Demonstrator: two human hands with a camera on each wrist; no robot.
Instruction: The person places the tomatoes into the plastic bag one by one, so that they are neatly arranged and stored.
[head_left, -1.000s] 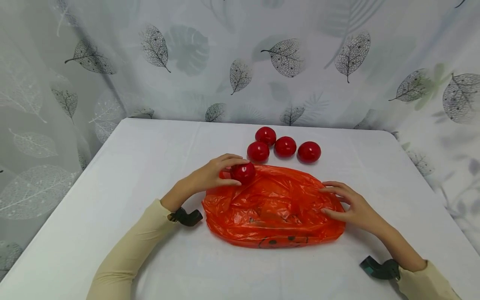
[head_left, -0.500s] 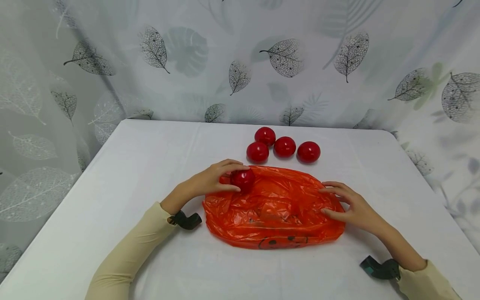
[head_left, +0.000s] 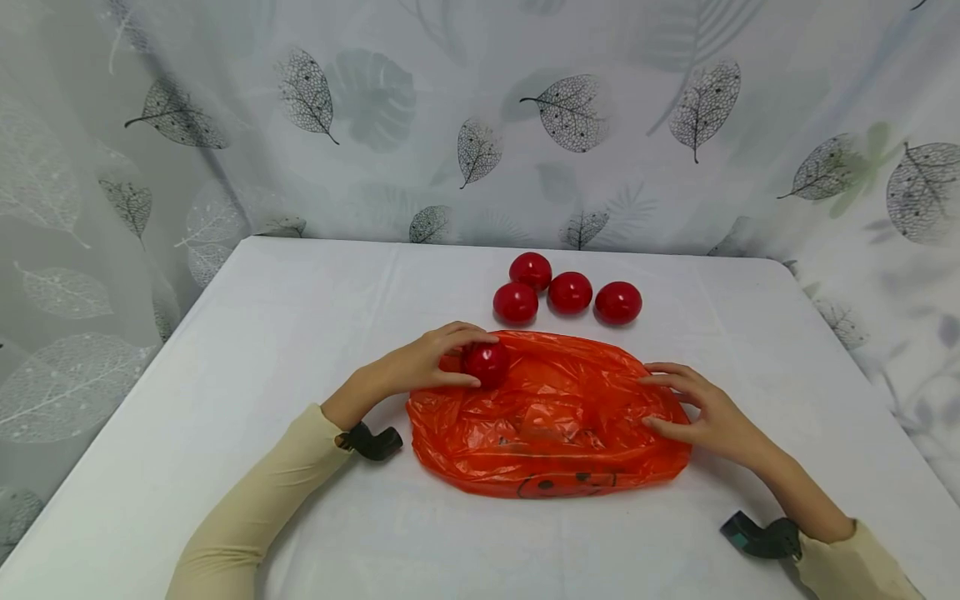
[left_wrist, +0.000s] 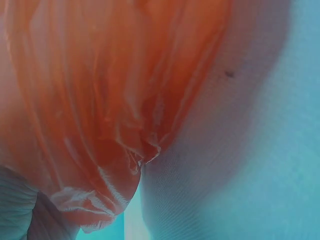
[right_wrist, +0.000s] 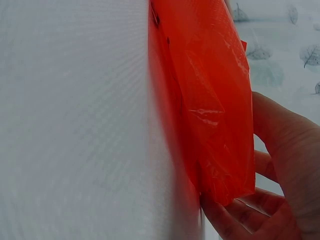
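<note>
In the head view my left hand (head_left: 435, 360) holds a glossy red ball (head_left: 486, 363) between thumb and fingers, over the left part of an orange plastic bag's mouth. The bag (head_left: 547, 417) lies crumpled and spread open on the white table, with a drawn face on its near side. My right hand (head_left: 701, 417) grips the bag's right edge, thumb toward the near side and fingers toward the far side. The bag (left_wrist: 115, 100) fills much of the left wrist view and hides the ball there. Fingers and thumb of the right hand (right_wrist: 285, 170) curl about the bag in the right wrist view.
Several more red balls (head_left: 570, 293) sit in a loose group just beyond the bag on the white table (head_left: 337, 300). A curtain (head_left: 390, 192) with leaf prints hangs behind and beside the table. Small black cameras are strapped to both wrists.
The left hand has lowered slightly with the red ball, which now sits a little lower over the bag's mouth. My right hand and the other balls have stayed in place.
</note>
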